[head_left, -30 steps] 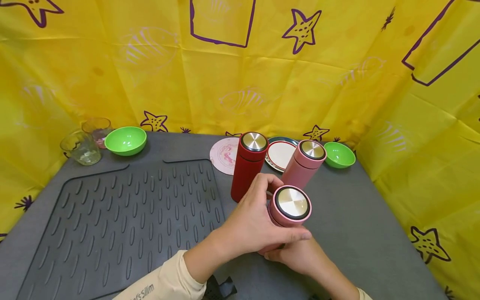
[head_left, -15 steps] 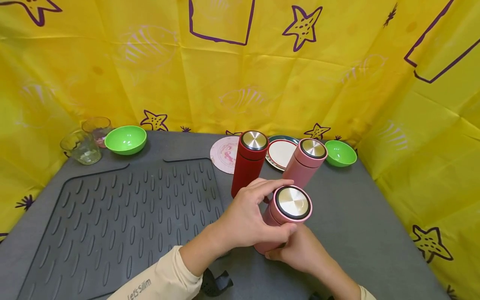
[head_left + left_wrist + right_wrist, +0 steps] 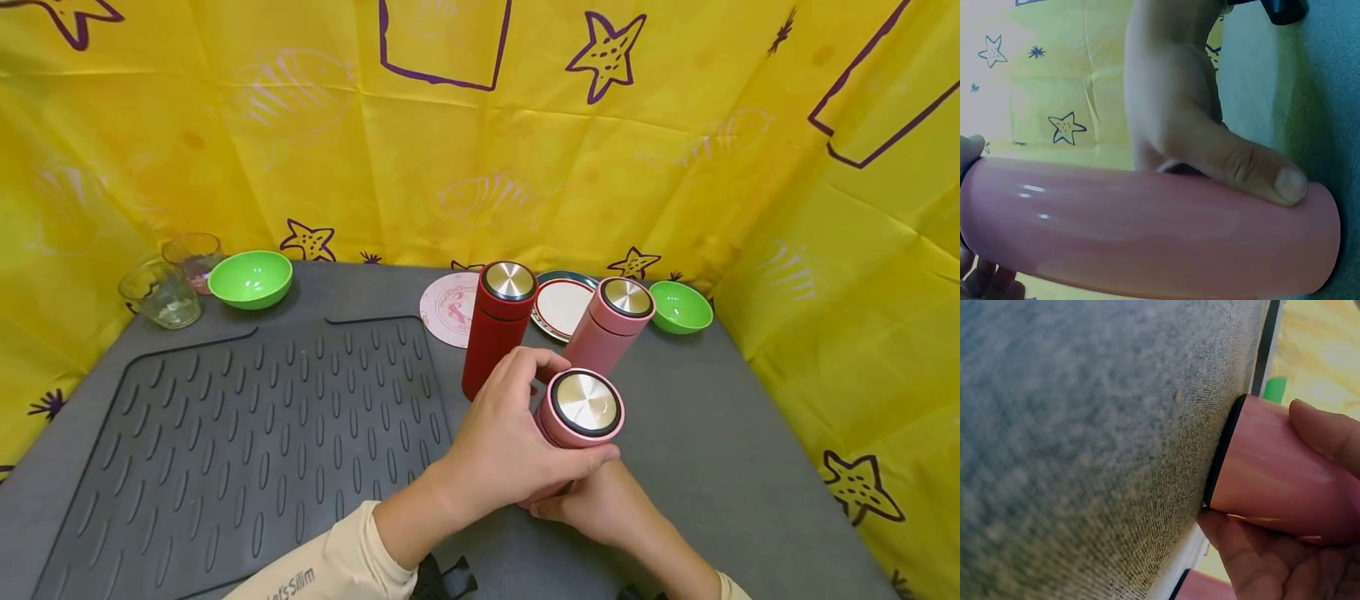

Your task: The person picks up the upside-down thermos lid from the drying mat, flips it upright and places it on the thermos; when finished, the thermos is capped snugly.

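In the head view, a pink thermos (image 3: pixel 587 403) with a brushed-metal top stands upright, close in front of me. My left hand (image 3: pixel 491 446) grips it round the cap, thumb at the near side and fingers behind. Lower down, my right hand (image 3: pixel 600 504) holds the body, partly hidden under the left one. The left wrist view shows the right thumb (image 3: pixel 1291 184) lying along the pink wall near the base. In the right wrist view the thermos's dark base (image 3: pixel 1225 453) sits right at the grey cloth. A red thermos (image 3: pixel 495 350) and a second pink thermos (image 3: pixel 606 329) stand just behind.
A dark ribbed drying mat (image 3: pixel 255 450) covers the left side. Farther back are two drinking glasses (image 3: pixel 168 300), a green bowl (image 3: pixel 251 282), a pink plate (image 3: pixel 448 310), stacked plates (image 3: pixel 558 308) and another green bowl (image 3: pixel 681 307). A yellow curtain (image 3: pixel 420 167) hangs behind.
My left hand has turned about the cap: its fingers first swung forward over the far side, then came back, with the thumb again reaching farther right. The right hand and thermos barely moved.
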`<state>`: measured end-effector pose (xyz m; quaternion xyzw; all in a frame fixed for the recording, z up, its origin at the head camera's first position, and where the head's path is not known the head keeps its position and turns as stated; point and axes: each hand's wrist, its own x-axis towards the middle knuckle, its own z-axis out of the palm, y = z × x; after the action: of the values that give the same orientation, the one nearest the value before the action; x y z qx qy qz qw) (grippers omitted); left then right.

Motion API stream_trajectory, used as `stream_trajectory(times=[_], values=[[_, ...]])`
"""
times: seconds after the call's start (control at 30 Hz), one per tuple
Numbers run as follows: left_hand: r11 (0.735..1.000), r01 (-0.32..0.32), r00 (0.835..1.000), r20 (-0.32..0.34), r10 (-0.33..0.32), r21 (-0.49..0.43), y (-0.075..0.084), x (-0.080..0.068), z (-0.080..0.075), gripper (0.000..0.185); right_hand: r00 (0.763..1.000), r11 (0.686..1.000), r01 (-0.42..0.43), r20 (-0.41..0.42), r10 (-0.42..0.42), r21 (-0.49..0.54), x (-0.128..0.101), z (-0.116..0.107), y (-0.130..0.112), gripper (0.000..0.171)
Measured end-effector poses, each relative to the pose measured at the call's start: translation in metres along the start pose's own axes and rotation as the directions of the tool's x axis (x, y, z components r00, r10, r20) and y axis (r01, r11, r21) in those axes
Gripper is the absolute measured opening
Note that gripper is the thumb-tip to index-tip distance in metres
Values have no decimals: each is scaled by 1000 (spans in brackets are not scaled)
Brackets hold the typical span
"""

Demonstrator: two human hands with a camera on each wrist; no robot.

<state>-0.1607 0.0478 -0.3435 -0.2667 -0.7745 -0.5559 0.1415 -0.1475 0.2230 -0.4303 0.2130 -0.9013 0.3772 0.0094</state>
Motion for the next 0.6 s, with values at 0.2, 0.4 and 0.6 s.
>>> stream_trajectory(times=[0.2,0.4,0.6], values=[[995,-90,996,-15,90,-44,-5,0,-2,65,999,999,-32,5,32,-3,0,0,0,50],[973,-155,981,86,171,-169,-13,5,-6,65,992,993,-118,40,118,-21,-1,-2,-3,45],[977,-75,979,171,110,-198,-13,4,-7,76,997,996,-66,27,68,-66,0,-2,-3,52]])
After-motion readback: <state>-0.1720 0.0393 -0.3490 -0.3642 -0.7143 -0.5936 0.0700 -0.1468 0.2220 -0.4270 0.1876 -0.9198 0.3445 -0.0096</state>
